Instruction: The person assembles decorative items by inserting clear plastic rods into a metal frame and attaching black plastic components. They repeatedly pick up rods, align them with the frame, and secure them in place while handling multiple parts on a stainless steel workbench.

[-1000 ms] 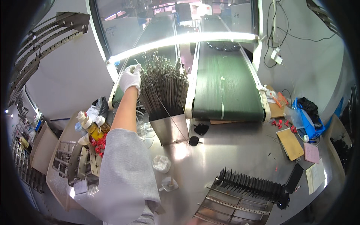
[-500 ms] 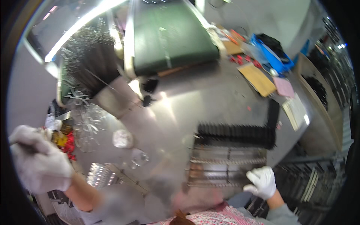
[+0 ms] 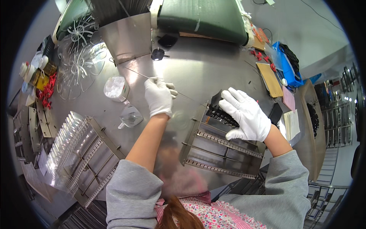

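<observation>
Clock from left hand (image 3: 159,97): it pinches thin metal rod (image 3: 135,72), running 10-to-3. Right hand (image 3: 247,116) splayed at 3, hiding black parts (image 3: 225,117) on slotted rack (image 3: 230,145); grip unclear. Sheet-metal bin (image 3: 127,42) 11, smooth green belt (image 3: 202,19) 1, plastic tub (image 3: 124,93) 9.

Bright, mostly crisp view with glare on the metal tabletop (image 3: 207,70), fisheye curvature and dark corners
</observation>
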Demonstrator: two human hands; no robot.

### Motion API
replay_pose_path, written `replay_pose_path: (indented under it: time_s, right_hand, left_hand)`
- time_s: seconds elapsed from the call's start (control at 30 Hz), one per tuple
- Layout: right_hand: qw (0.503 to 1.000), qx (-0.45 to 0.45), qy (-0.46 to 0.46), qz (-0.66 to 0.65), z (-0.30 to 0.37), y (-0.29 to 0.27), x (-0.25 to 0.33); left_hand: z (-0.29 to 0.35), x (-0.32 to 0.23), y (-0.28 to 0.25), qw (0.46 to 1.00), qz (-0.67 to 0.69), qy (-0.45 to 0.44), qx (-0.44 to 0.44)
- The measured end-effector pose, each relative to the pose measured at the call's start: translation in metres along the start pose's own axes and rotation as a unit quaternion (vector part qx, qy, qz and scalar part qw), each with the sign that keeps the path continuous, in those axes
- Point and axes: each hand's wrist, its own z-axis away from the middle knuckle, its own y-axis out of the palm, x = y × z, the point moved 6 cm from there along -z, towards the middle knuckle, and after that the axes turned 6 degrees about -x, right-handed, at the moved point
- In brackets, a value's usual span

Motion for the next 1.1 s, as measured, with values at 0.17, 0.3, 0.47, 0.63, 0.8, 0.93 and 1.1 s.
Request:
replay_pose_path:
  time_s: [0.17,0.3,0.47,0.63,0.8,0.93,1.1]
  right_hand:
    - [1.0,0.002,-0.001,-0.002,-0.009,0.004,0.001]
    - [1.0,-0.006,-0.002,0.007,-0.007,0.005,0.0]
    - [1.0,-0.002,0.004,-0.001,-0.011,0.004,0.003]
    - [1.0,-0.018,0.003,0.005,-0.015,0.006,0.004]
    - [1.0,-0.027,0.014,-0.001,0.006,0.004,0.0]
    - [0.999,-0.017,0.031,0.004,0.021,-0.007,-0.001]
    - [0.995,-0.093,0.031,-0.003,0.022,-0.006,0.001]
  left_hand:
    - [-0.01,0.031,-0.003,0.996,0.011,-0.083,-0.018]
    - [-0.017,0.045,-0.006,0.982,0.023,-0.189,0.015]
    - [-0.011,0.05,0.0,0.976,-0.012,-0.192,0.097]
    - [0.035,0.058,0.028,0.976,0.09,-0.156,0.121]
    - [0.044,0.053,0.017,0.958,0.026,-0.249,0.141]
    - [-0.018,0.045,-0.014,0.982,0.085,-0.147,0.087]
    - [-0.037,0.075,-0.008,0.972,0.144,-0.157,0.098]
